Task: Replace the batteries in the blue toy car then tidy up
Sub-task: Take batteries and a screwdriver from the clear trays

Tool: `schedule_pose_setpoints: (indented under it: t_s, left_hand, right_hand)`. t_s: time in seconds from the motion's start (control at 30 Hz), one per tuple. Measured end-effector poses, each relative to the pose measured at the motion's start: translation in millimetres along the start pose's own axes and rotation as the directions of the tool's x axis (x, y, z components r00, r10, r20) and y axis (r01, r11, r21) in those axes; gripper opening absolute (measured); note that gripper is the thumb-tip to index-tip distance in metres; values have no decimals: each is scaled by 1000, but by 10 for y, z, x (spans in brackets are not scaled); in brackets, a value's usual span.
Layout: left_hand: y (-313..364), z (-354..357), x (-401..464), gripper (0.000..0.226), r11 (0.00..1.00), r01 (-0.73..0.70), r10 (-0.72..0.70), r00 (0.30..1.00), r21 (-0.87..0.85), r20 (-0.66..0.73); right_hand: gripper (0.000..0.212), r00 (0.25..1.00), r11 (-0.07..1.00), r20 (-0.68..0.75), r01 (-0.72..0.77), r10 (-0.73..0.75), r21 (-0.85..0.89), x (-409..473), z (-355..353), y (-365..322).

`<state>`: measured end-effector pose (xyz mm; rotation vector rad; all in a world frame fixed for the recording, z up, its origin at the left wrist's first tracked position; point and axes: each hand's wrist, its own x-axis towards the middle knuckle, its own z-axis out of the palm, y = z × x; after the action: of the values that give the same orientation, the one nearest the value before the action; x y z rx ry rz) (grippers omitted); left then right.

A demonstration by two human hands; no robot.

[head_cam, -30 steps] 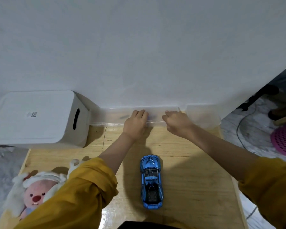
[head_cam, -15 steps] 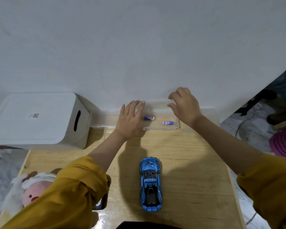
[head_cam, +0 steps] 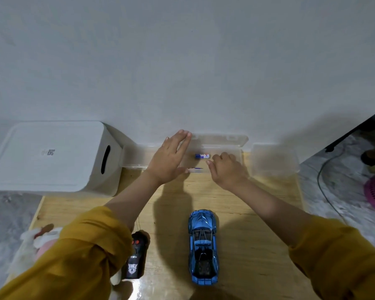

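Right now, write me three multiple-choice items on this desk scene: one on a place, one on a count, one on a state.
1. Where does the black remote control lie?
A. Left of the blue toy car on the wooden tabletop
B. Inside the clear plastic box
C. On top of the white lidded bin

2. How many blue-labelled batteries show plainly in the clear box?
A. None
B. Two
C. Five

3. What state is the clear box's lid in?
A. Shut
B. Open, tipped back against the wall
C. Lying on the floor

Answers: 1 A, the remote sits beside the car, near the left sleeve. 2 B, one battery lies mid-box and another at the front edge, between the left hand and the right hand. 3 B, the lid stands behind the box along the wall.
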<state>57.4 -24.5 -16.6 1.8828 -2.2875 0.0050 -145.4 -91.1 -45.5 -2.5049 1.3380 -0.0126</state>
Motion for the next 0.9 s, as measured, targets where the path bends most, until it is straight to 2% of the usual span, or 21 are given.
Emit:
schedule_pose_setpoints:
  t_s: [0.1, 0.2, 0.27, 0.37, 0.5, 0.63, 0.9]
  left_hand:
    - [-15, -9, 4, 118, 1000, -2, 2, 1000, 3, 11]
    - [-32, 3, -1, 117, 1000, -6, 7, 1000, -3, 16]
    - [-33, 4, -4, 116, 1000, -2, 2, 1000, -6, 18]
    - [-34, 4, -5, 116, 1000, 4, -4, 1000, -11, 20]
    - [-35, 4, -6, 116, 1000, 4, -4, 1000, -15, 15]
    - [-34, 2, -2, 116, 1000, 4, -4, 1000, -11, 9]
    - [-37, -2, -1, 115, 1000, 2, -2, 1000, 2, 13]
  right_hand:
    - [41, 995, 987, -45, 90, -85, 133, 8, 60, -21]
    - [60, 970, 958, -35, 243, -241, 149, 25, 65, -67]
    - [73, 958, 953, 40, 278, -285, 122, 41, 42, -113]
    - [82, 959, 960, 84, 263, -271, 93, 74, 43, -130]
    - [71, 961, 960, 29, 274, -276, 53, 85, 94, -83]
    - [70, 934, 939, 106, 343, -342, 13, 85, 68, -103]
    - [72, 943, 952, 163, 269, -291, 145, 101, 34, -107]
